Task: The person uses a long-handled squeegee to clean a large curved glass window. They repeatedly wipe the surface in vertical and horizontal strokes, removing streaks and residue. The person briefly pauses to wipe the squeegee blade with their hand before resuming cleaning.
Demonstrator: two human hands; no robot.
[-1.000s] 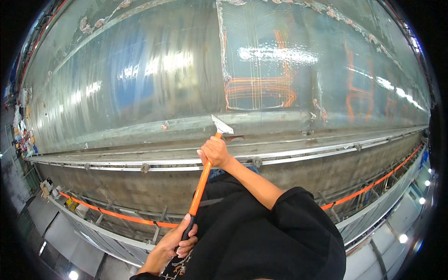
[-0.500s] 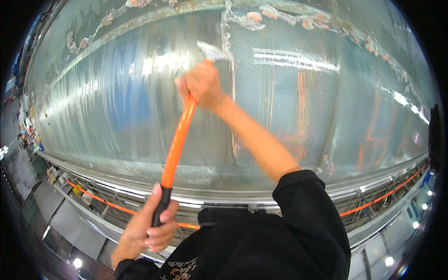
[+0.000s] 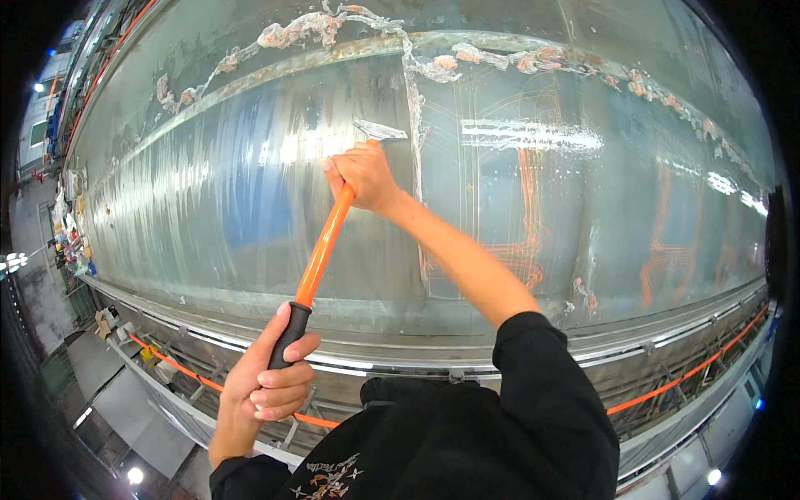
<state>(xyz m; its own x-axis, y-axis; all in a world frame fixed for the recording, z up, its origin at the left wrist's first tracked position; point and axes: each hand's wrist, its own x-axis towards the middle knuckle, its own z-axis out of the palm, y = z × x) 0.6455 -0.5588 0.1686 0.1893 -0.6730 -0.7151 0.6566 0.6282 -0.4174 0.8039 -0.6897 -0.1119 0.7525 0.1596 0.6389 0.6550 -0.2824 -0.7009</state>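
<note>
A long scraper (image 3: pixel 322 250) slants up across the middle, with an orange shaft, a black end grip and a wide flat metal blade (image 3: pixel 382 130). My left hand (image 3: pixel 268 377) is wrapped round the black grip at the lower end. Higher up, my right hand (image 3: pixel 363 177) is closed on the orange shaft just below the blade. The blade lies at the wet, glossy grey-green surface (image 3: pixel 333 279), a little left of a narrow line of whitish residue (image 3: pixel 414 167). Whether its edge presses on the surface is hard to tell.
Clumps of whitish-pink residue (image 3: pixel 300 32) run in an arc along the far side. Orange marks (image 3: pixel 527 208) show on the right part. A metal rail (image 3: pixel 433 358) borders the near edge, with an orange strip (image 3: pixel 667 367) below it. Assorted items (image 3: pixel 71 221) lie at far left.
My view has tilted, so the surface sits lower and more far residue shows. The scraper blade is now slightly left of the residue line. Both hands keep their hold.
</note>
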